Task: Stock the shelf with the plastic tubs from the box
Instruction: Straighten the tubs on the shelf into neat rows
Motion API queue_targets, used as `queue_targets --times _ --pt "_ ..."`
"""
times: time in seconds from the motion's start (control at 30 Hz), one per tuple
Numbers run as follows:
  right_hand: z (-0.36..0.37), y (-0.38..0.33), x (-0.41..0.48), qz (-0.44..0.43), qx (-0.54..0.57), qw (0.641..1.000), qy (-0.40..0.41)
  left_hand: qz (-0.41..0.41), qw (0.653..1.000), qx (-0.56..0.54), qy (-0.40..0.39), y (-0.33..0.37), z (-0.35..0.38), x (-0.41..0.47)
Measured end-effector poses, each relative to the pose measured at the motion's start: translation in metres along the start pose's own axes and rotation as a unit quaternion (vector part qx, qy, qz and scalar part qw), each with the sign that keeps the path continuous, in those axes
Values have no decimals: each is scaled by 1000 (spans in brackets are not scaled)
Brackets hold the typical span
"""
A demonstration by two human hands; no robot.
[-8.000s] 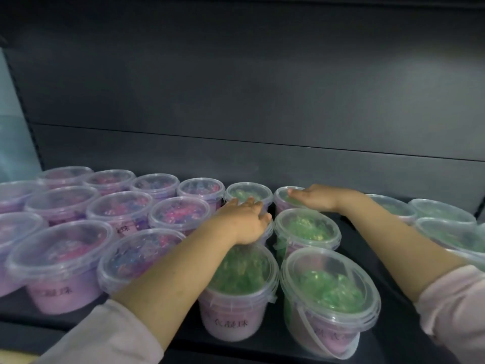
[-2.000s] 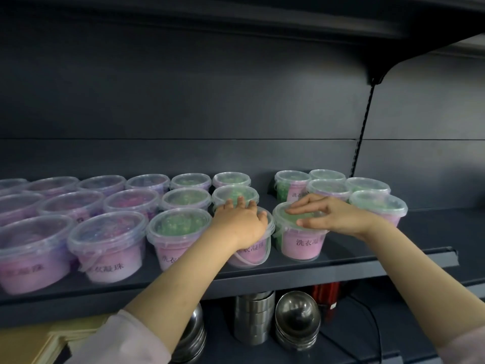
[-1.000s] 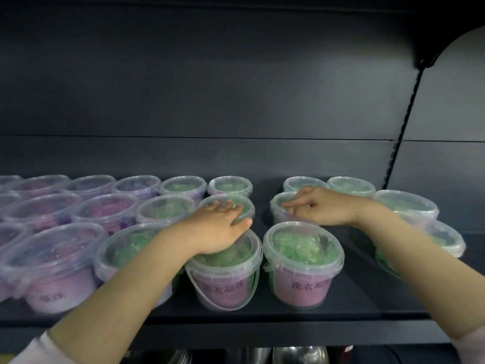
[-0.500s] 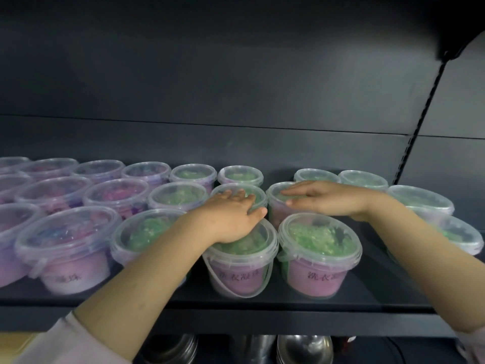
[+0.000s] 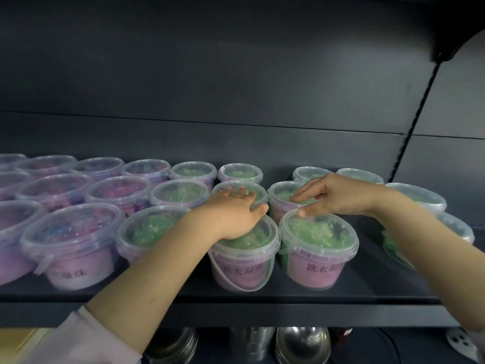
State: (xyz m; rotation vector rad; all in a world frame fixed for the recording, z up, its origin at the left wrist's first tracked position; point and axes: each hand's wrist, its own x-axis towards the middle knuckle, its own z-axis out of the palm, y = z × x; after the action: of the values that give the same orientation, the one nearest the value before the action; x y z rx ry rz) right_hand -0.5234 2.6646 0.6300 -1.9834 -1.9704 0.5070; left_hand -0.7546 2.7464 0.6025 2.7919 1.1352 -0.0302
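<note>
purple tubs (image 5: 70, 232) stood packed at my left, my left hand (image 5: 233, 214) had stayed flat, holding nothing, on the front green tub (image 5: 244, 269), my right hand (image 5: 341, 197), fingers straight, seemed to have pushed the middle-row tub (image 5: 282, 191) closer, so i judged the shelf (image 5: 236, 311) almost stocked, loose tubs (image 5: 417, 198) crowding its right.

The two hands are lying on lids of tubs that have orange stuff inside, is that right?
Not quite. The stuff inside is green, not orange. In the head view, the left hand and the right hand are lying on lids of tubs that have green stuff inside.
</note>
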Motion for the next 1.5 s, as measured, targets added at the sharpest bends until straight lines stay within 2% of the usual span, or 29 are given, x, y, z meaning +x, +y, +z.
queue_targets --times 0.3,0.43,0.53,0.6,0.67,0.77,0.97,1.17,1.33,1.5 --pt "1 1 -1 -5 28 1000 5 8 1000 4 25 2 -2 -5" --pt "-18 5 8 -5 68 994 88 24 997 -12 68 2 -16 0" --pt "-45 20 20 30 22 991 131 12 997 -9 78 0 -31 15" --pt "-56 34 31 72 -27 991 112 -11 998 -7 67 1 -34 27" --pt "-57 48 41 113 -65 990 60 -35 999 -17 36 2 -28 38" --pt "-46 59 54 138 -100 985 15 -43 999 -16 -15 3 -13 46" --pt "-30 42 76 112 -80 990 -4 -40 999 -15 -19 -2 -7 50" --pt "-16 22 107 101 -152 983 5 -46 998 -30 -12 -1 -6 47" --pt "-17 33 108 56 -153 986 -16 -46 998 -32 -14 0 -6 47" --pt "-17 38 113 57 -146 988 -16 -45 998 -35 -11 -3 -3 49"
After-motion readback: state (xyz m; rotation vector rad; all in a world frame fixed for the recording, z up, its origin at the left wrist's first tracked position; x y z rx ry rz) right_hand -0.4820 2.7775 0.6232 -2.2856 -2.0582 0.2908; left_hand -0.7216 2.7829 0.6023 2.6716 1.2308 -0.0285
